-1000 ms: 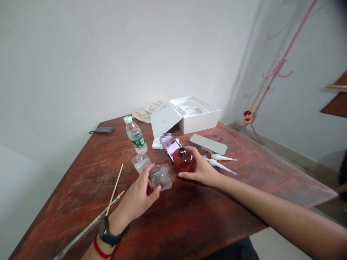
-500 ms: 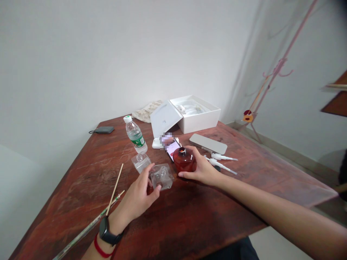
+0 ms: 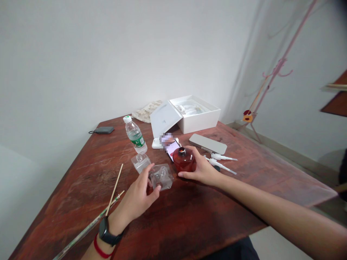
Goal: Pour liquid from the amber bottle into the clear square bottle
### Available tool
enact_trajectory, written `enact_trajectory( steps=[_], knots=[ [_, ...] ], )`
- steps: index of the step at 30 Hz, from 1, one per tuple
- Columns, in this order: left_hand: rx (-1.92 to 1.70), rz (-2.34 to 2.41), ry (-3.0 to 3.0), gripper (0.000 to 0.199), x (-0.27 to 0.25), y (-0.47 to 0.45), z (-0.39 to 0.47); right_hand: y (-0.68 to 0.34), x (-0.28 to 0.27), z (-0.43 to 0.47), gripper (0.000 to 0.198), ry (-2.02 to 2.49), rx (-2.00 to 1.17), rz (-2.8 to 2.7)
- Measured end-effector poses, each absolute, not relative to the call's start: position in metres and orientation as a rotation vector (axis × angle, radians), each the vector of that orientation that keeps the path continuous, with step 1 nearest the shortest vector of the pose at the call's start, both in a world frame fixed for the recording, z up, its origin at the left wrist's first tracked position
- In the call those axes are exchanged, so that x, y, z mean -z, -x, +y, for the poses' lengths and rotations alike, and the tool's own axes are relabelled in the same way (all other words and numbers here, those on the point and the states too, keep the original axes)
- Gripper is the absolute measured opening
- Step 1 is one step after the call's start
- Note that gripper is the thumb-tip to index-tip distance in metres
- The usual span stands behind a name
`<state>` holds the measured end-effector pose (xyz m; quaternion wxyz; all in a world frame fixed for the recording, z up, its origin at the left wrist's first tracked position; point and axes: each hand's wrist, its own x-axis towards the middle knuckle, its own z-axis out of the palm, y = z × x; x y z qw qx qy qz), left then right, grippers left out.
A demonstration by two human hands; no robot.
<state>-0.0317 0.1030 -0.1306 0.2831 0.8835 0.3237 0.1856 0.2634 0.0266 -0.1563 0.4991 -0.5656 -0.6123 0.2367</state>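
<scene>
My left hand has its thumb and fingers around the near left side of a clear square bottle with a short neck and no cap. Just behind it, partly covered by my fingers, is a second clear square bottle. My right hand is wrapped around the right side of a round, dark red, uncapped bottle, which stands upright on the table. Two white pump heads with thin tubes lie beyond my right wrist. Behind the red bottle a phone shows a lit screen.
A water bottle with a green label stands behind the clear bottles. Wooden sticks and a long patterned wrapper lie at the left. Farther back are an open white box, a grey case, a cloth and a power bank.
</scene>
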Motion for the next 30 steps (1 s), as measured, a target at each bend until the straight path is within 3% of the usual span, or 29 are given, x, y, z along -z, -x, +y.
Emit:
enact_trajectory(
  steps=[30],
  knots=[
    [-0.445,0.901,-2.337,0.075,0.1269,0.0296,0.1018,-0.2636,0.1566,0.0261,0.091,1.372,-0.582,-1.485]
  ],
)
